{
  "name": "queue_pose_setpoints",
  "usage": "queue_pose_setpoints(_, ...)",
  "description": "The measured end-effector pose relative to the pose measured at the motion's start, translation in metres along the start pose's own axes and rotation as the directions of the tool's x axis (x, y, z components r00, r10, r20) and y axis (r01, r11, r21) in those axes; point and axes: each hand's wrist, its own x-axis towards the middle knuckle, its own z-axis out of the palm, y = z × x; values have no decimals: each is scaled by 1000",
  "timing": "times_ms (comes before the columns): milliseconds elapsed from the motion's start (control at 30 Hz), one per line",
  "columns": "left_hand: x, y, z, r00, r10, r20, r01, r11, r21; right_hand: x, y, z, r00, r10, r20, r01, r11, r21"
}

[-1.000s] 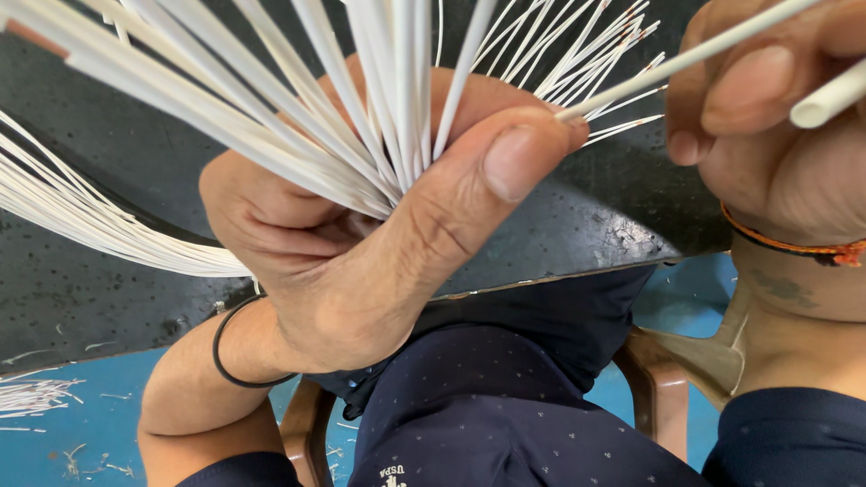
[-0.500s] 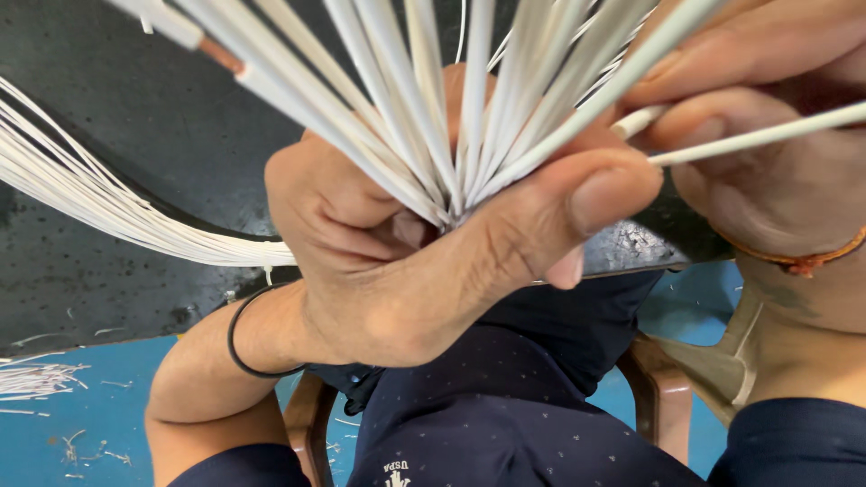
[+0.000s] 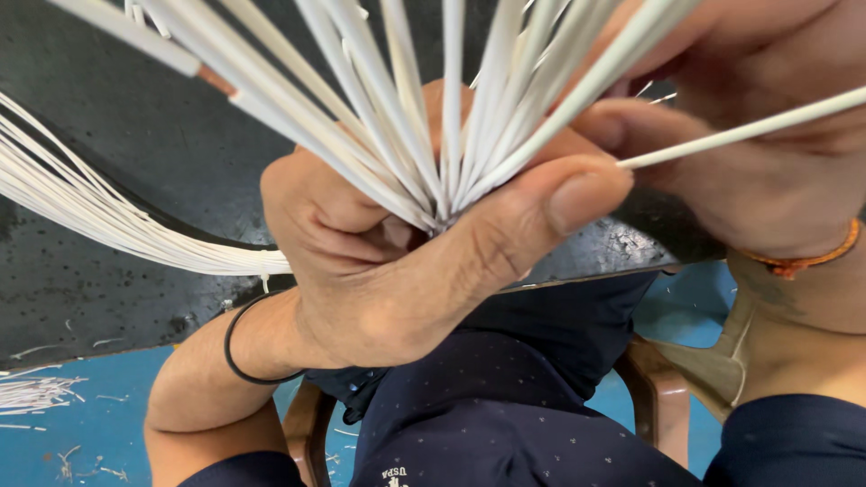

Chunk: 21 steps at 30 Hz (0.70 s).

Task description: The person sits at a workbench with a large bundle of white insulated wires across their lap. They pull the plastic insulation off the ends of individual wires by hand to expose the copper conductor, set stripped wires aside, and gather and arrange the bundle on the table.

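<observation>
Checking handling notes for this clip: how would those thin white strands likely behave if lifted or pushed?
Probably springy rather than limp: gripped in the left hand, the white strands fan out straight. Over length they likely flex, since the loose bundle curves across the dark table. Likely light and apt to slip apart; the right hand pinches one alone.

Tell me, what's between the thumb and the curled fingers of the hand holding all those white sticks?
In the head view, the left hand pinches the fanned bunch of thin white sticks between thumb and curled fingers. The sticks themselves fill that gap.
</observation>
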Motion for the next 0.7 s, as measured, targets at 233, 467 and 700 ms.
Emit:
queue_pose_setpoints(233,-1,3,0,999,-40,-19,41,999,28,-36,23,-14,963,97,-251,-42,976,215)
queue_pose_setpoints(467,0,1,2,1000,-1,4,0,993,120,-69,58,-36,912,170,-374,-6,916,400)
queue_pose_setpoints(700,-1,-2,6,1000,7,-10,-6,997,81,-83,65,-39,893,207,-401,-4,892,452)
